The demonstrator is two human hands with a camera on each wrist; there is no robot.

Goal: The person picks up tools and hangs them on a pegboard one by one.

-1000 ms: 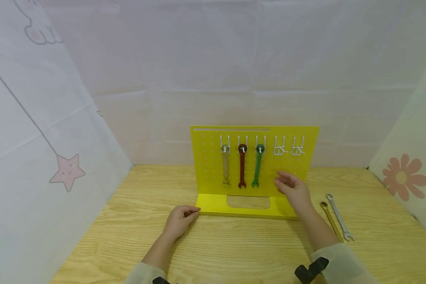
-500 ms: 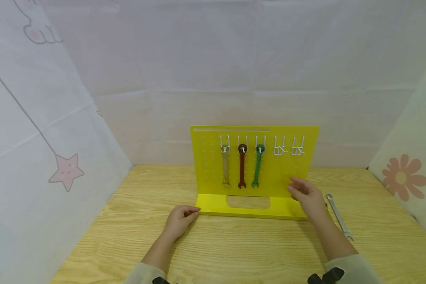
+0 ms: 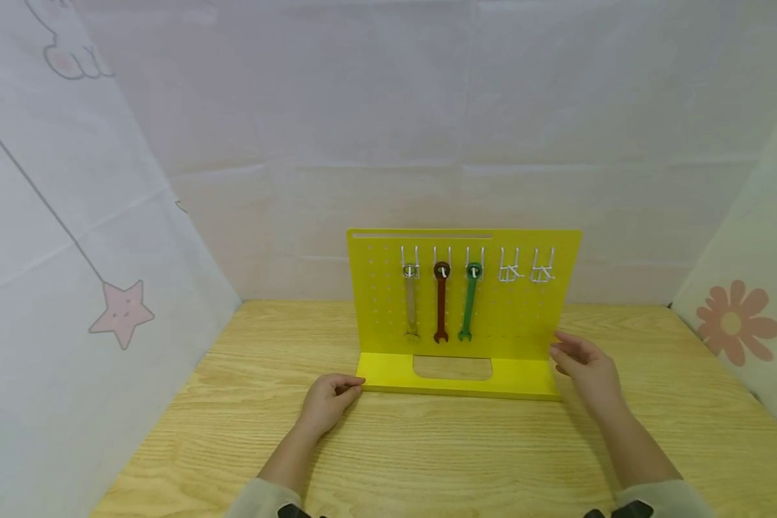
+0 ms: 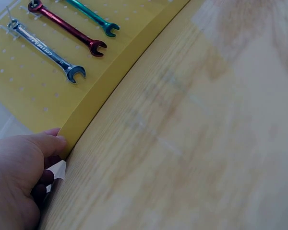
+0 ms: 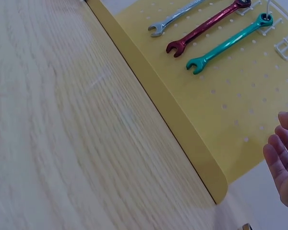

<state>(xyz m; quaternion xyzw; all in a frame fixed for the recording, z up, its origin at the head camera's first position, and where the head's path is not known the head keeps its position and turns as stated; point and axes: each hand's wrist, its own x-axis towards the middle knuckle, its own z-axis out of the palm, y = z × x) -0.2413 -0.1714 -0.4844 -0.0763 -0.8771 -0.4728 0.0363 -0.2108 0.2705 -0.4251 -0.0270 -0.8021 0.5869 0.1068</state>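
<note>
A yellow pegboard [image 3: 388,306] stands upright on its base. A silver combination wrench [image 3: 411,306], a red one [image 3: 441,306] and a green one [image 3: 470,306] hang from its hooks. With thumb and fingers, my left hand [image 3: 326,403] pinches the base's front left corner; in the left wrist view the thumb [image 4: 53,142] lies against the front lip. My right hand [image 3: 589,370] is beside the board's right edge, fingers loosely bent and holding nothing. Its fingers [image 5: 274,155] show apart from the board in the right wrist view.
Two white hooks, a left one [image 3: 510,267] and a right one [image 3: 543,267], carry nothing on the board's right. A small gold-coloured end [image 5: 246,226] shows at the right wrist view's bottom edge. Wooden tabletop [image 3: 453,453] lies in front; pale cloth [image 3: 388,144] hangs behind.
My right hand has moved right, from in front of the board to past its right edge. It now covers the gold and silver wrenches on the table. My left hand has stayed put.
</note>
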